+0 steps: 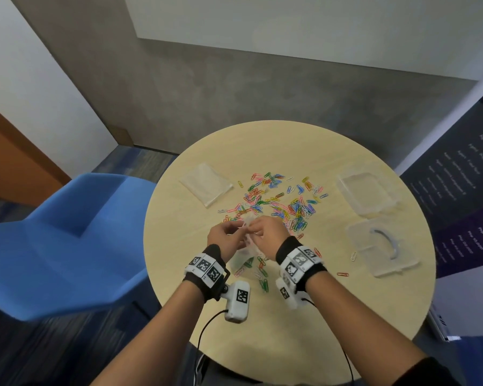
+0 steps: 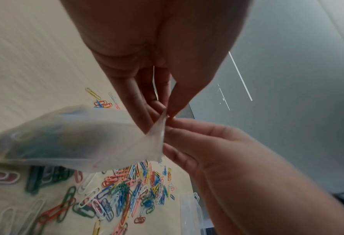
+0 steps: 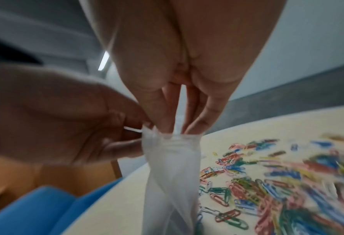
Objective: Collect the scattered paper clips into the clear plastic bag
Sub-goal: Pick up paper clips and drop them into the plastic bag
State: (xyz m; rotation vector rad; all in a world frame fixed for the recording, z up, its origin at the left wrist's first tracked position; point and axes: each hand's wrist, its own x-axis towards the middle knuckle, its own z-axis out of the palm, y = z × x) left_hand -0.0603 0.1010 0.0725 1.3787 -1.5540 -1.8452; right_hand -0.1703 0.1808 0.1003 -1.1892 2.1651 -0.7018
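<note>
Clear plastic bag (image 3: 171, 167) pinched at its mouth by left hand (image 1: 223, 237) and right hand (image 1: 268, 232), frame centre; paper clips (image 1: 279, 199) strewn across surface (image 1: 304, 330).

filmy plastic bag (image 2: 76, 139), matt table (image 1: 290, 316)

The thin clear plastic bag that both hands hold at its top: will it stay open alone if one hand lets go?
Probably not. The thin clear plastic bag hangs twisted and limp below the left hand and right hand, so it looks floppy. Its film seems very light; the mouth would likely collapse. The smooth film may also slip from pinching fingers.
</note>
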